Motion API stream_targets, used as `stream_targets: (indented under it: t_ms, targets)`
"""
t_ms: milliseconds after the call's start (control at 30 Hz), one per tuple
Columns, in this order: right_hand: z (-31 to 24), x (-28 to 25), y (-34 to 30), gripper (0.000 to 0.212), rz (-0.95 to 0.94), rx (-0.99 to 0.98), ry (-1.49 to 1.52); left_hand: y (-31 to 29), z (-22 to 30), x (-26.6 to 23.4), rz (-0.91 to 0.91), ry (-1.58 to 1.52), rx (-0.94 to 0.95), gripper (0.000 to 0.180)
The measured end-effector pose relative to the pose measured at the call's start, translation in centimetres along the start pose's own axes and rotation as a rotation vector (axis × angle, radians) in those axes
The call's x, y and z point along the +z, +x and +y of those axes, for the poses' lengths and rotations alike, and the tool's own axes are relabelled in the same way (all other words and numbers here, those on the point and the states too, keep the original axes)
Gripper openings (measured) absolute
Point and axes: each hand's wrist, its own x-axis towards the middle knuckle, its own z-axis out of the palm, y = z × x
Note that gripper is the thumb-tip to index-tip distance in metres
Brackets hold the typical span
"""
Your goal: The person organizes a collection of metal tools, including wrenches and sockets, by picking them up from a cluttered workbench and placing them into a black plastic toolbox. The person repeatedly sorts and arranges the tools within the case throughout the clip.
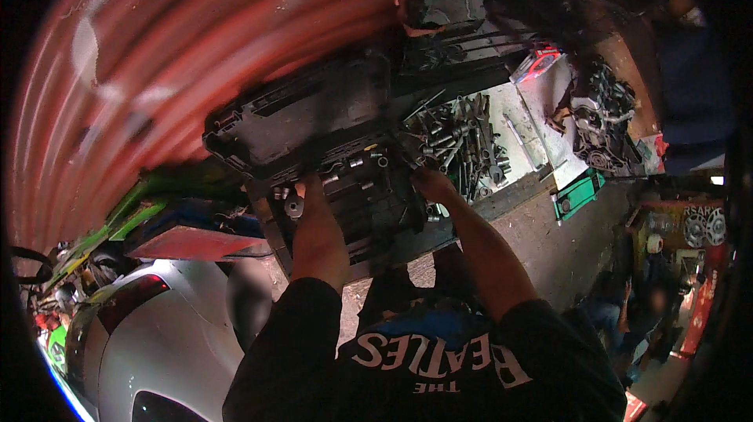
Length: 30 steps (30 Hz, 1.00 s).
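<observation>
A black hard tool case [310, 120] lies open on the bench, its lid tilted back against the red corrugated wall. Metal sockets [355, 162] and other small tools sit in its tray. Over the left part of the tray is my left hand [311, 186], beside a round metal socket-like piece [294, 206]; its fingertips are hidden in shadow. At the case's right side my right hand [431, 184] has its fingers curled in, and what they grip is too dark to make out. A heap of wrenches and sockets [463, 143] lies just beyond it.
A long metal bar [541, 128] lies on the pale bench top. Engine parts [604, 120] and a green floor jack [579, 194] stand at the right. A silver car [169, 328] is behind me at lower left. People [639, 316] are at the lower right.
</observation>
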Motion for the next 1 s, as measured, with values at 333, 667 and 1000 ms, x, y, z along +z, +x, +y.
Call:
stream_targets:
  t_ms: [333, 667, 1000]
  targets:
    - [-1.5, -2.8, -0.4, 0.04, -0.147, 0.147, -0.017, -1.5, -0.8, -1.0, 0.133, -0.353, -0.125, 0.04]
    - [4.5, -0.9, -2.0, 0.032, 0.027, 0.026, -0.044, -10.5, 3.1, -2.2, 0.123, -0.503, -0.187, 0.032]
    - [1.6, -3.1, -3.8, 0.032, -0.06, 0.118, 0.028, -11.6, 3.1, 0.5, 0.057, -0.258, -0.108, 0.04]
